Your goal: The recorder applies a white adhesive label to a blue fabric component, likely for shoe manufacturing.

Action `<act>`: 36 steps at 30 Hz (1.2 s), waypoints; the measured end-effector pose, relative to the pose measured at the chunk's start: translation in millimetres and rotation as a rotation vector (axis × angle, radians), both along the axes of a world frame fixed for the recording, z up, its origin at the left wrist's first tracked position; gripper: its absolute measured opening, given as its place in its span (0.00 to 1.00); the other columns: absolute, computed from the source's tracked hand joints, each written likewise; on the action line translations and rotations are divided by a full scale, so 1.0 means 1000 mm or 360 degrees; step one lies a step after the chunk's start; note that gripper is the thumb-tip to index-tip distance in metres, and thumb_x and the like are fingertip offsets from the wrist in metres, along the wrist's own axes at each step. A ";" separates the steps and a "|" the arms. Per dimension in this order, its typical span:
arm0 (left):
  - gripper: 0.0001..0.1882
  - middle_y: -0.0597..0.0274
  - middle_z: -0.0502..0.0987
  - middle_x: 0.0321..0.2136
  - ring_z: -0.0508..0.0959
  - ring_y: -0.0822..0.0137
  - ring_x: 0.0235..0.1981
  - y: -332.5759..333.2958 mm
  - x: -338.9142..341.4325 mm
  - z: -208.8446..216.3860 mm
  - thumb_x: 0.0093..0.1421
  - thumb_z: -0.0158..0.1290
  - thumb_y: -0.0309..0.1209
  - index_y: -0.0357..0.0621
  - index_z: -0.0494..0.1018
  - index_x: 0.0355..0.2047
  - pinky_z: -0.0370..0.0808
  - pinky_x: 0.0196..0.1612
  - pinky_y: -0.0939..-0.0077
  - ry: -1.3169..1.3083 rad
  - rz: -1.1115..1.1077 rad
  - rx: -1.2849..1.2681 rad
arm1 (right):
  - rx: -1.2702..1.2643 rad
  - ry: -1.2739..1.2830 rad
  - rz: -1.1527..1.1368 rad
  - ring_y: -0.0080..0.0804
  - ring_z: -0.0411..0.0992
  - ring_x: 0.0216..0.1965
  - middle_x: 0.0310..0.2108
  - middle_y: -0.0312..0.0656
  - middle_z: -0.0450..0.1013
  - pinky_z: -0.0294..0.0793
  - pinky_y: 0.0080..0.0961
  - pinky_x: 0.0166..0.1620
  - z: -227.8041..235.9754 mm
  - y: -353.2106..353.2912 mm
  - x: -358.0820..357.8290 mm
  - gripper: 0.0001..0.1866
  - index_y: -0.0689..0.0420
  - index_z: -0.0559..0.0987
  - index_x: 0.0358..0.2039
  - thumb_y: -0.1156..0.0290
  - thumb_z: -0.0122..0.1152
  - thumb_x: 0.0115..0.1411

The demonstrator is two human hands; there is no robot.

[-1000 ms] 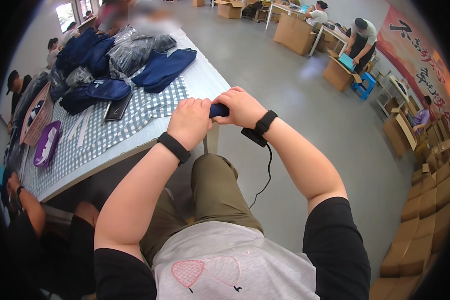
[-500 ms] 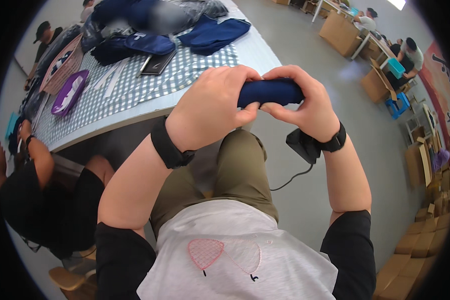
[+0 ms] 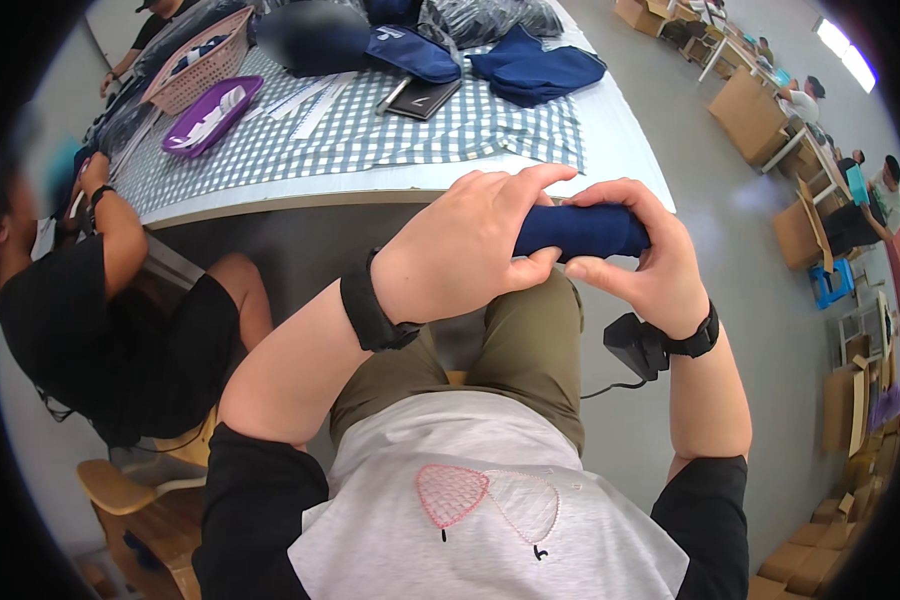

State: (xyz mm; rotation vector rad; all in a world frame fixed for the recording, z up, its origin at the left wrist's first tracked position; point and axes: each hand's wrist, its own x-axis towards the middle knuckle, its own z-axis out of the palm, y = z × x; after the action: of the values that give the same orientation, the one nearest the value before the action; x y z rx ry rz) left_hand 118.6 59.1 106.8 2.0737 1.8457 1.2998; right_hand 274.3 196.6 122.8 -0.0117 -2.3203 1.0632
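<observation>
Workroom with a grey floor [image 3: 690, 140] and a white-topped bench [image 3: 625, 130]. Left hand [image 3: 460, 240]: curled at the left end of a rolled navy cloth [image 3: 585, 230], thumb on the near side, forefinger raised above. Right hand [image 3: 665, 255]: wrapped round the right end, fingers over the top, thumb below. Roll held level between both hands, in front of the bench's near edge. Black wristband [image 3: 365, 305] on each wrist; corded black device [image 3: 635, 345] at the right one. On the bench: blue-and-white gingham cloth [image 3: 410, 150]; loose navy fabric piece [image 3: 540, 65]; flat black booklet [image 3: 423, 98]; navy pouch [image 3: 410, 52] with white mark; white strips [image 3: 315, 108]; purple tray [image 3: 170, 143] of white slips; pink openwork basket [image 3: 185, 92]. Left: seated co-worker in black [image 3: 55, 310], wooden chair [image 3: 115, 485]. Far right: cardboard box [image 3: 745, 110], blue stool [image 3: 830, 283].
</observation>
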 end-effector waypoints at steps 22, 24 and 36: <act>0.29 0.58 0.74 0.37 0.74 0.65 0.41 -0.018 -0.052 0.017 0.55 0.56 0.38 0.43 0.62 0.55 0.69 0.47 0.72 -0.0370 -0.0270 -0.0623 | -0.0339 -0.0300 -0.0086 0.22 0.72 0.34 0.35 0.35 0.73 0.72 0.18 0.39 -0.016 -0.011 -0.027 0.20 0.59 0.73 0.40 0.75 0.69 0.45; 0.27 0.59 0.75 0.36 0.74 0.66 0.40 -0.012 -0.074 0.033 0.57 0.55 0.38 0.43 0.63 0.54 0.68 0.48 0.73 -0.0276 -0.0186 -0.0548 | -0.0474 -0.0325 -0.0069 0.22 0.73 0.33 0.34 0.37 0.73 0.72 0.18 0.38 -0.019 -0.009 -0.027 0.20 0.59 0.73 0.40 0.76 0.69 0.46; 0.10 0.73 0.60 0.60 0.58 0.59 0.61 0.088 -0.240 0.033 0.52 0.53 0.32 0.64 0.81 0.32 0.58 0.60 0.65 0.1557 0.1021 -0.1196 | -0.0742 -0.0334 -0.0104 0.25 0.75 0.31 0.33 0.40 0.73 0.74 0.18 0.37 -0.029 0.004 0.000 0.19 0.61 0.72 0.39 0.77 0.68 0.47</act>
State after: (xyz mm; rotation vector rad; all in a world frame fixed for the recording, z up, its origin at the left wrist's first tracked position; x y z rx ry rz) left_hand -121.1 147.2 139.3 1.7853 2.8394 -0.6065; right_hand 274.3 200.8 93.4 -0.3929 -2.1754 1.6087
